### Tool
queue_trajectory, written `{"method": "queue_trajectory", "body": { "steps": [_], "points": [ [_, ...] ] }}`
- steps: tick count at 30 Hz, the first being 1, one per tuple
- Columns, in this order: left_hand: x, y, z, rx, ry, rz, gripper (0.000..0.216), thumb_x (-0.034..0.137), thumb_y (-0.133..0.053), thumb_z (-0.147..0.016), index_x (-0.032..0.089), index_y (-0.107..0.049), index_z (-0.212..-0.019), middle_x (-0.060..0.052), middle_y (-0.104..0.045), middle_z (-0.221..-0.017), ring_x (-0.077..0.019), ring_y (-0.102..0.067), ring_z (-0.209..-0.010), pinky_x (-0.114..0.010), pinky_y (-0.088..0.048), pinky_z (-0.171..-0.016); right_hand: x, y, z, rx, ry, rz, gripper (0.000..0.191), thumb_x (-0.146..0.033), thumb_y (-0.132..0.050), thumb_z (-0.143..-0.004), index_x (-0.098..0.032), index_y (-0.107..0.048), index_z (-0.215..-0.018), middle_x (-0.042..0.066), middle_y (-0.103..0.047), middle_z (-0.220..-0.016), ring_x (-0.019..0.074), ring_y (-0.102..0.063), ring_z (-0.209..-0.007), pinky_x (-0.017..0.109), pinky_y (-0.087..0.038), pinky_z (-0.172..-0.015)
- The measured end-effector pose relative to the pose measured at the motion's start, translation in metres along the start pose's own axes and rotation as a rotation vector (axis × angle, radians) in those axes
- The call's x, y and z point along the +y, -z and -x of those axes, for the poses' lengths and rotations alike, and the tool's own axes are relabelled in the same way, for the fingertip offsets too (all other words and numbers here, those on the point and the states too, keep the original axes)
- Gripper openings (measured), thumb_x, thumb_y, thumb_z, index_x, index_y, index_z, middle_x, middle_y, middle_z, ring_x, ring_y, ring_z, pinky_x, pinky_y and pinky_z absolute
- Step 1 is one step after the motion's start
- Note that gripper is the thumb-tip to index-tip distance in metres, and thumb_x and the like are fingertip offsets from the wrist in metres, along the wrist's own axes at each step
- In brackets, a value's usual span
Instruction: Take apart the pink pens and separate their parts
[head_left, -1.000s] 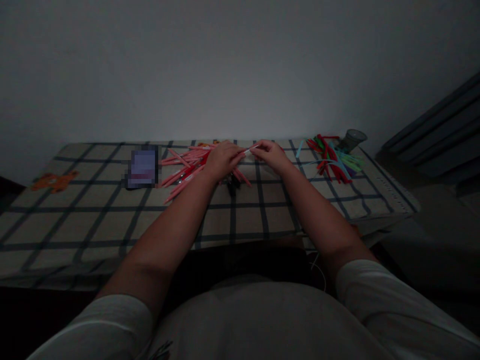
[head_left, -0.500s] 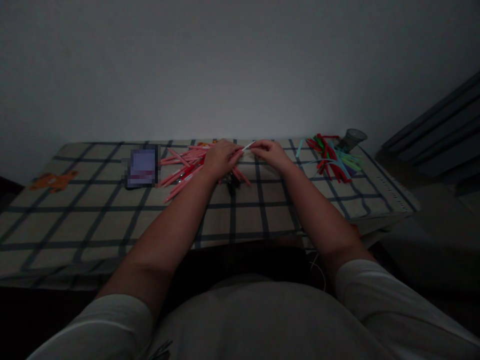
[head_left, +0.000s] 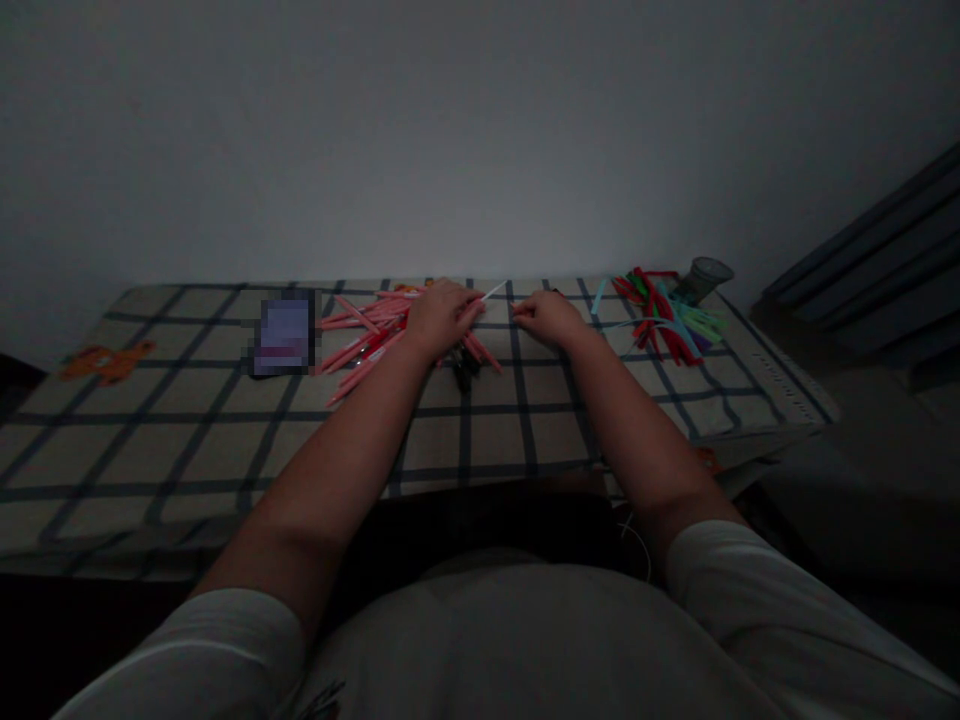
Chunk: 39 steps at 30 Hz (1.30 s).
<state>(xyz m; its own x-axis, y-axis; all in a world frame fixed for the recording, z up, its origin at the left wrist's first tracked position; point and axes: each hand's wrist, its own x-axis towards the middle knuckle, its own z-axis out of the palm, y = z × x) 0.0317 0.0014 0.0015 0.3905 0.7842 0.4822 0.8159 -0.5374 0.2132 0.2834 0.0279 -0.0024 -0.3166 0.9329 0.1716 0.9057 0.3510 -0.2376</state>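
My left hand point(head_left: 441, 316) is closed around a thin white stick point(head_left: 494, 290) that points up and to the right from its fingers. It rests over a heap of pink sticks point(head_left: 367, 335) on the checked tablecloth point(head_left: 187, 430). My right hand point(head_left: 546, 314) is curled a little to the right of the stick's tip and apart from it; whether anything is in its fingers I cannot make out. Some dark, pen-like pieces point(head_left: 465, 366) lie just below my left hand.
A pile of red, green and blue strips point(head_left: 664, 315) lies at the back right, beside a clear cup point(head_left: 701, 279). A blurred rectangular object point(head_left: 284, 334) sits left of the pink sticks. An orange patch point(head_left: 105, 360) is at the far left. A wall rises behind the table.
My right hand has let go of the white stick and drawn slightly right and down. The left hand still holds the stick in the same place.
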Motion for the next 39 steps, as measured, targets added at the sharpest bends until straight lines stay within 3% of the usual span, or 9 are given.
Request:
{"method": "queue_trajectory", "body": {
  "steps": [14, 21, 25, 29, 35, 39],
  "points": [
    [-0.004, -0.005, -0.001, 0.006, -0.030, -0.008, 0.034, 0.038, -0.058, -0.109, 0.025, -0.083, -0.130, -0.011, -0.081, -0.115, -0.0294, -0.067, -0.115, -0.043, -0.053, -0.102, 0.003, -0.007, 0.000, 0.075, 0.014, -0.034, 0.020, -0.028, -0.069, -0.096, -0.018, -0.085, -0.092, 0.014, -0.083, -0.103, 0.0250, -0.072, -0.087, 0.035, -0.051, -0.080],
    [-0.005, -0.006, -0.001, 0.001, -0.037, -0.004, 0.034, 0.039, -0.060, -0.109, 0.025, -0.083, -0.130, -0.011, -0.082, -0.115, -0.0296, -0.067, -0.114, -0.043, -0.052, -0.102, -0.003, -0.006, -0.004, 0.122, -0.012, -0.304, 0.026, -0.020, -0.069, -0.094, -0.013, -0.086, -0.112, 0.012, -0.084, -0.102, 0.0232, -0.074, -0.091, 0.031, -0.054, -0.083],
    [-0.004, -0.005, -0.001, -0.014, -0.031, -0.014, 0.035, 0.038, -0.059, -0.109, 0.024, -0.083, -0.131, -0.013, -0.082, -0.117, -0.0309, -0.066, -0.115, -0.045, -0.053, -0.101, -0.002, -0.008, -0.007, 0.139, 0.072, -0.358, 0.038, -0.018, -0.063, -0.099, -0.012, -0.083, -0.130, 0.015, -0.084, -0.122, 0.0251, -0.076, -0.107, 0.036, -0.055, -0.098],
    [-0.004, -0.004, -0.001, -0.024, -0.030, -0.028, 0.034, 0.037, -0.061, -0.108, 0.024, -0.083, -0.131, -0.012, -0.082, -0.118, -0.0307, -0.067, -0.116, -0.044, -0.053, -0.101, -0.001, -0.011, -0.010, 0.204, 0.111, -0.379, 0.035, -0.020, -0.062, -0.100, -0.014, -0.085, -0.125, 0.016, -0.083, -0.128, 0.0266, -0.074, -0.119, 0.039, -0.052, -0.110],
    [-0.004, -0.005, -0.001, -0.029, -0.037, -0.025, 0.037, 0.037, -0.059, -0.109, 0.023, -0.082, -0.134, -0.012, -0.083, -0.119, -0.0315, -0.069, -0.117, -0.045, -0.053, -0.104, 0.002, -0.015, -0.015, 0.269, -0.034, -0.596, 0.030, -0.024, -0.069, -0.091, -0.015, -0.085, -0.115, 0.009, -0.082, -0.099, 0.0215, -0.072, -0.090, 0.037, -0.058, -0.092],
    [-0.006, -0.007, -0.001, -0.016, -0.050, -0.030, 0.036, 0.038, -0.060, -0.108, 0.023, -0.083, -0.130, -0.012, -0.083, -0.118, -0.0306, -0.069, -0.116, -0.044, -0.053, -0.103, -0.004, -0.015, -0.017, 0.290, -0.159, -0.937, 0.015, -0.023, -0.077, -0.084, -0.017, -0.079, -0.098, 0.003, -0.077, -0.088, 0.0163, -0.069, -0.080, 0.031, -0.060, -0.081]
  ]
}}
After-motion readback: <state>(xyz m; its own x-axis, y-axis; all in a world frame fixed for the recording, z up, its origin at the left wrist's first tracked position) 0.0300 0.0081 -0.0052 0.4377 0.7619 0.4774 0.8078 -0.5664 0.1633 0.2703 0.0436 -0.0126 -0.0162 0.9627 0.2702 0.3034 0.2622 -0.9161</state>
